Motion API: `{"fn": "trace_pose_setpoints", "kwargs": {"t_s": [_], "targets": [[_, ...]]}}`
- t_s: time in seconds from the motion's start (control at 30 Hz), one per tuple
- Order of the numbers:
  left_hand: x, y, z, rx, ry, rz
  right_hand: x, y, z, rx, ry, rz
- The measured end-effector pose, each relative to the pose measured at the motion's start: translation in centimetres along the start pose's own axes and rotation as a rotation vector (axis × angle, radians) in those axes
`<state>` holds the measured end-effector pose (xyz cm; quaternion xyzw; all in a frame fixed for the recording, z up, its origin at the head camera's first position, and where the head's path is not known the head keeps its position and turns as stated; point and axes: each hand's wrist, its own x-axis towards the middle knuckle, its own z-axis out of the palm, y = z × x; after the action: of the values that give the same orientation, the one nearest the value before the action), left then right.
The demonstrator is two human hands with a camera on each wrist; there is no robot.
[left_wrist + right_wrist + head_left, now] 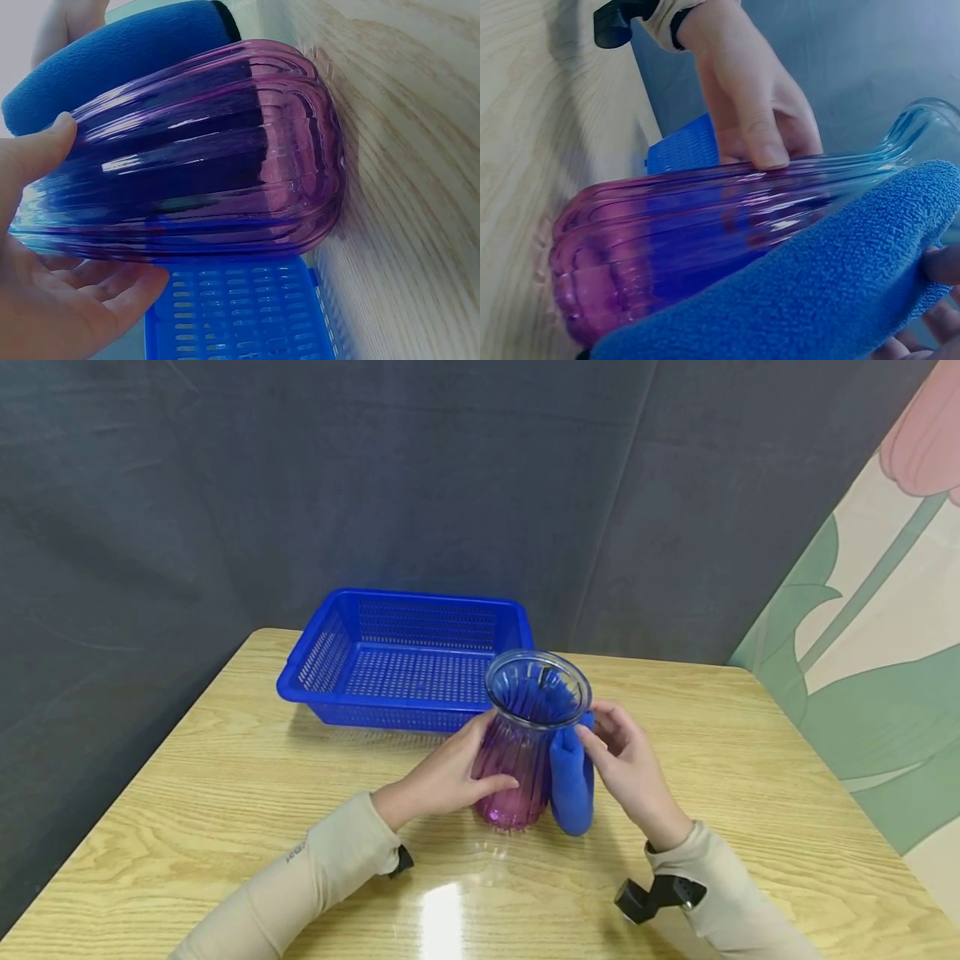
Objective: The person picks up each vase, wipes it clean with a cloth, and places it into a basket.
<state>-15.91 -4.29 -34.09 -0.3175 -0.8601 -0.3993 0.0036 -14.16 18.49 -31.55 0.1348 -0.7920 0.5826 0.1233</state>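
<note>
A ribbed glass vase (pixel 523 758), pink at the base and turning blue toward its flared rim, stands upright on the table. My left hand (pixel 455 770) grips its side, thumb on the near face and fingers around the far side. Against the vase's right side hangs a folded blue cloth (pixel 572 793), fuzzy like a towel in the right wrist view. My right hand (pixel 628 767) pinches the cloth's upper part between thumb and fingers, just below the rim. In the left wrist view, the vase (pixel 202 157) has its base near the wooden surface.
Behind the vase, to the left, sits a blue perforated plastic basket (pixel 390 700); the vase's rim overlaps its right corner in the head view. The light wooden table (pixel 225 827) meets a dark curtain (pixel 390 477) at the back. A flower-painted panel (pixel 885 635) stands at the right.
</note>
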Motion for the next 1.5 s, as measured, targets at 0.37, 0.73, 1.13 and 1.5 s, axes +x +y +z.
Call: {"fn": "trace_pose_setpoints", "kwargs": {"t_s": [0.37,0.73,1.13,1.5], "targets": [[0.0,0.0,0.0,-0.004,0.005,0.033,0.4,-1.1,-0.9,0.220,0.026,0.007],[0.0,0.1,0.0,-0.015,-0.003,0.016,0.3,-1.0,-0.7,0.305,0.016,0.012],[0.0,0.0,0.1,-0.016,-0.001,-0.004,0.2,-0.3,-0.2,0.073,-0.028,-0.025],[0.0,-0.1,0.2,-0.011,0.010,-0.006,0.0,0.8,0.1,-0.029,-0.067,-0.072]]}}
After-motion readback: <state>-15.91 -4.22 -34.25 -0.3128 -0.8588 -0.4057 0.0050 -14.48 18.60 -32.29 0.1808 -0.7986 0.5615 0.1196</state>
